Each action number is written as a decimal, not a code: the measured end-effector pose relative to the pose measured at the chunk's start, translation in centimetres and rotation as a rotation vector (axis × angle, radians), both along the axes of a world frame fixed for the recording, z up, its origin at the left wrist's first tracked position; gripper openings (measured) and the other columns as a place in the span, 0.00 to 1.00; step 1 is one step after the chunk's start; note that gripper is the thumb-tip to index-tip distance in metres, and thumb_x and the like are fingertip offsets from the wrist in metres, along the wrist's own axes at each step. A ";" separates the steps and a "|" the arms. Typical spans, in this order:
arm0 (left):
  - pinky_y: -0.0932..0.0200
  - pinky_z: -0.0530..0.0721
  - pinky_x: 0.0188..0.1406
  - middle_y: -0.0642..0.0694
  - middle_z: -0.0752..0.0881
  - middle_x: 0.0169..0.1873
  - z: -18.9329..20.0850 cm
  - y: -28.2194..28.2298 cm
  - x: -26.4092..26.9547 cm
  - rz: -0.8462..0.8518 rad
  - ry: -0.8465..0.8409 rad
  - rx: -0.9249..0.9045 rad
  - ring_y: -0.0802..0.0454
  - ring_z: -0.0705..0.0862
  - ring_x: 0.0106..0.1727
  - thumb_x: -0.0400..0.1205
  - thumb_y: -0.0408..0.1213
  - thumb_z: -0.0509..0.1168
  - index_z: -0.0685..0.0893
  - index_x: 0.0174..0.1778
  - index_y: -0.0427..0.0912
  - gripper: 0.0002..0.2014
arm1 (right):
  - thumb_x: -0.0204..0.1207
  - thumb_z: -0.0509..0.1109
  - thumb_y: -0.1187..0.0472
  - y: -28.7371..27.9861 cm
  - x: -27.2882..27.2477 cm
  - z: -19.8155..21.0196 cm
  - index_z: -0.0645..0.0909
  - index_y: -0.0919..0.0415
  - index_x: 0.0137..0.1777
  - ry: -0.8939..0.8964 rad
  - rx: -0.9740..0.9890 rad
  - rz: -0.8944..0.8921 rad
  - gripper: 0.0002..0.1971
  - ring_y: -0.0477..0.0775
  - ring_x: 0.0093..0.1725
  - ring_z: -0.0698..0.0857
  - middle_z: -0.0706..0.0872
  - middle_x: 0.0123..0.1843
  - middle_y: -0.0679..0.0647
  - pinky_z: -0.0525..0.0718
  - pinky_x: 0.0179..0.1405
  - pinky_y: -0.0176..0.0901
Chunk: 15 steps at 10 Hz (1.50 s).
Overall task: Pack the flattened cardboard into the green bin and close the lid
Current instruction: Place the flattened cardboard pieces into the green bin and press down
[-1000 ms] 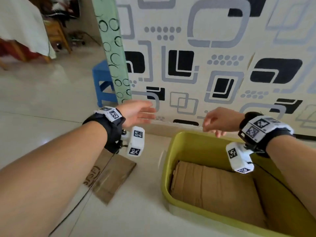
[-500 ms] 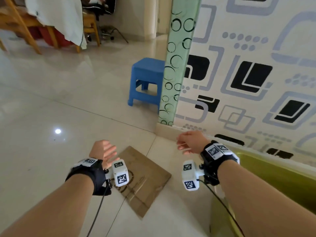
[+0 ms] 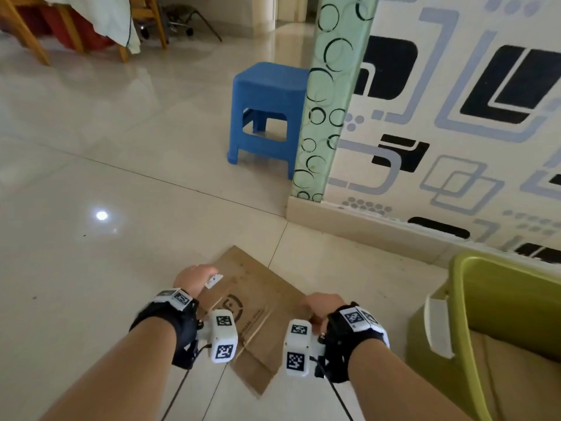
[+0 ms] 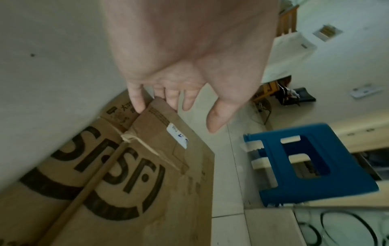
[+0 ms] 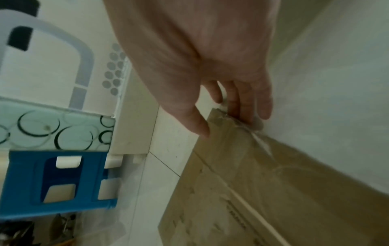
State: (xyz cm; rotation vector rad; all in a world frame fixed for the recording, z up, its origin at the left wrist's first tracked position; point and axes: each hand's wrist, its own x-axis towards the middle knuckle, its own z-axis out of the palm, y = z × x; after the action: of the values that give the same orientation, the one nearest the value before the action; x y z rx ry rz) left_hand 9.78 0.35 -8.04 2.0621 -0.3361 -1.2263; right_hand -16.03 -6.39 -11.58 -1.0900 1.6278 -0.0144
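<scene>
Both hands [image 3: 194, 278] on floor cardboard [image 3: 258, 299] — bin [image 3: 461, 299] beside

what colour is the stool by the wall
Blue: the stool is plain blue plastic, clearest in the head view.

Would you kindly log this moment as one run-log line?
phase: reaching for floor cardboard | left hand: fingertips at its left corner | right hand: fingers at its right corner | green bin: open, holds cardboard

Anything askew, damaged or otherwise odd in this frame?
Only small things. The flattened cardboard on the floor lies skewed to the tile lines, and the corner at the right hand looks torn, with loose tape. The left hand touches the opposite corner. The green bin stands open.
</scene>
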 end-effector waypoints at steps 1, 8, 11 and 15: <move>0.46 0.82 0.53 0.42 0.80 0.34 0.3 0.2 -0.3 -0.075 -0.084 0.105 0.46 0.79 0.34 0.80 0.37 0.72 0.79 0.35 0.38 0.12 | 0.78 0.74 0.52 -0.5 -0.9 0.2 0.86 0.58 0.26 0.018 0.031 -0.074 0.19 0.54 0.29 0.87 0.87 0.21 0.53 0.83 0.36 0.40; 0.40 0.85 0.63 0.35 0.88 0.60 22.5 -0.6 -14.3 -0.316 -0.109 -0.273 0.36 0.87 0.58 0.88 0.46 0.61 0.80 0.71 0.34 0.22 | 0.80 0.76 0.60 -2.1 -16.6 27.3 0.80 0.70 0.66 -0.287 -0.428 -0.228 0.19 0.68 0.56 0.90 0.89 0.59 0.65 0.88 0.61 0.69; 0.52 0.81 0.38 0.30 0.81 0.68 26.0 -2.2 -35.3 -0.651 -0.024 -0.380 0.44 0.82 0.43 0.85 0.26 0.60 0.64 0.84 0.51 0.31 | 0.80 0.76 0.62 0.7 -40.6 29.4 0.79 0.72 0.68 -0.072 -0.345 -0.307 0.20 0.71 0.62 0.88 0.87 0.63 0.68 0.86 0.65 0.69; 0.43 0.78 0.77 0.38 0.72 0.82 15.1 -3.4 -44.7 -0.825 -0.296 -0.076 0.37 0.76 0.79 0.84 0.26 0.63 0.64 0.87 0.45 0.34 | 0.83 0.73 0.63 2.6 -47.7 20.3 0.79 0.71 0.66 0.083 -0.244 -0.207 0.17 0.71 0.60 0.87 0.86 0.64 0.69 0.89 0.44 0.59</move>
State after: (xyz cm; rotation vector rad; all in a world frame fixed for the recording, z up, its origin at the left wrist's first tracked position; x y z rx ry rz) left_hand -34.94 -3.00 7.07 2.0920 -1.4555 -1.3006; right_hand -63.70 -3.76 8.72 -1.1112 1.8432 -0.3152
